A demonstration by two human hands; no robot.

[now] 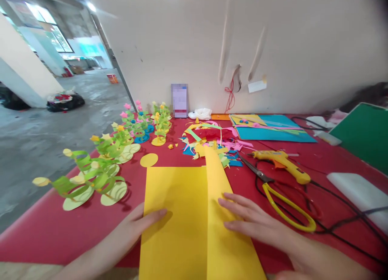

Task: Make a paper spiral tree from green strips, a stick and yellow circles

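Note:
A large yellow paper sheet (177, 223) lies on the red table in front of me. Its right part is a long strip or flap (220, 179), raised and curving at its far end. My left hand (147, 221) holds the sheet's left edge, thumb on top and the other fingers hidden beneath. My right hand (248, 215) rests on the right flap with its fingers spread. Just beyond the sheet's far left corner lies a yellow paper disc (148, 160). Scissors with yellow handles (287, 209) lie open to the right of the sheet.
Curled paper plants on round bases (113, 193) line the left of the red table (103, 239). Coloured scraps (212, 138) are heaped beyond the sheet. A yellow glue gun (283, 162) and black cables lie right, near a white block (360, 195). A phone (180, 100) stands behind.

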